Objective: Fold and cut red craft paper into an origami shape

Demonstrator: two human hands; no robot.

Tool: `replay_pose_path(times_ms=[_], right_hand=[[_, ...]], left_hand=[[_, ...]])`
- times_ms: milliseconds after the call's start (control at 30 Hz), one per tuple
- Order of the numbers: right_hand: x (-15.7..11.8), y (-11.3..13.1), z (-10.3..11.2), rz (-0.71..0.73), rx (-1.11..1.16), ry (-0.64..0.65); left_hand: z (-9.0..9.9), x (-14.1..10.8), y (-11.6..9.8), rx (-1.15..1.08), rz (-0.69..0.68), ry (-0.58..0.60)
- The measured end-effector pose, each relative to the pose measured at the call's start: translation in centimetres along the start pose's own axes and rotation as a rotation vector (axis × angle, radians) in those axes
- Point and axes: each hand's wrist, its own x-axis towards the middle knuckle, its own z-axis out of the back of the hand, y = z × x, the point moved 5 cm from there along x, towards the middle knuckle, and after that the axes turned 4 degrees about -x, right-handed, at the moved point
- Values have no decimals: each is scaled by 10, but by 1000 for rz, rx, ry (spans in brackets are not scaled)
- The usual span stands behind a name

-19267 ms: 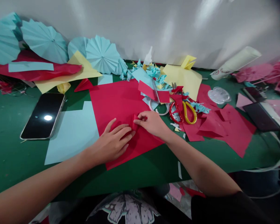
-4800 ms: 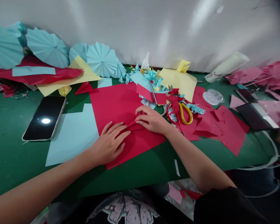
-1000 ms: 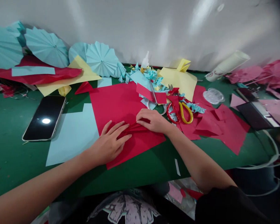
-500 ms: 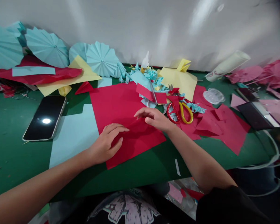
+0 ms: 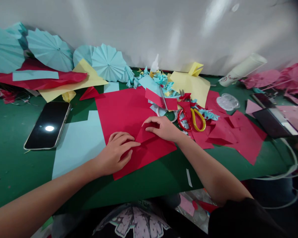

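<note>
A large red paper sheet (image 5: 121,109) lies on the green table, partly over a light-blue sheet (image 5: 76,145). Above it, a small folded piece of red paper (image 5: 144,135) is hard to tell apart from the sheet of the same colour. My right hand (image 5: 164,129) pinches this piece between thumb and fingers at its right side. At its left lower edge is the index fingertip of my left hand (image 5: 116,152). That hand rests over the red sheet with its fingers stretched and thumb apart, gripping nothing visible.
Scissors with red and yellow handles (image 5: 198,119) lie among paper scraps right of my hands. A phone (image 5: 48,125) lies at the left. Blue pleated paper rosettes (image 5: 108,62) lean against the wall. A white roll (image 5: 242,70) and red paper pieces (image 5: 248,135) are at the right.
My right thumb and fingers have closed on the small red paper piece, which now shows more tilted. My left index finger has moved slightly right, to the piece's edge.
</note>
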Motion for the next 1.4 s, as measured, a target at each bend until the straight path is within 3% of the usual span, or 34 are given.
replay_pose_path(times_ms=[167,267,400,733,967,1200,1400], right_hand=[[-1,6,-5,177,-149,46],[-2,6,-2,193,-176,-27],[-2,7,5,137,-194,-103],[-2,7,-3,-50,-14,1],[-3,2,-7,-204,102,-63],[-3,-3,-9,-285,219,-12],[1,-5,-14,-285,196,-99]], left_hand=[[-6,-2,-5,157,-62,55],[-8,-3,-6,197,-84,73],[-9,-3,-8,231,-100,66],[-13,-4,-11,309,-109,88],[-16,-6,-10,329,-105,83],[-18,-5,-9,349,-83,82],[-17,-4,-10,344,-77,87]])
